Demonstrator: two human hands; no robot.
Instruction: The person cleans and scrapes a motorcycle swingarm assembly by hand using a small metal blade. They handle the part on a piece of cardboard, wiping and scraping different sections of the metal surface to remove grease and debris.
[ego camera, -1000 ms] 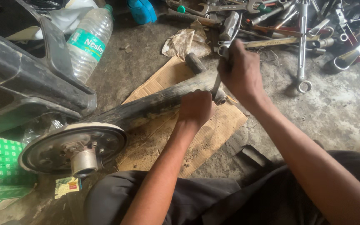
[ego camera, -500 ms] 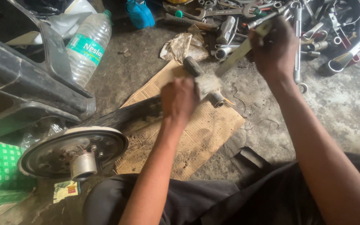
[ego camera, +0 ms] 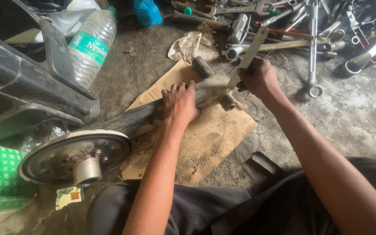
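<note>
while the long grimy swingarm (ego camera: 140, 119) lies across the flattened cardboard (ego camera: 209, 135) on the concrete floor (ego camera: 353, 117), its brake drum plate (ego camera: 72, 156) faces up at the near end. black plastic body panel (ego camera: 31, 91) and a clear water bottle (ego camera: 90, 45) sit to the left; a heap of spanners (ego camera: 314, 26) at top right. left hand (ego camera: 179, 102) presses flat on the arm, fingers closed over its top. right hand (ego camera: 260, 78) has fingers wrapped tight round a flat metal bar (ego camera: 246, 56), its tip at the pivot end. judged: pivot work under way, nothing visibly removed yet.
</note>
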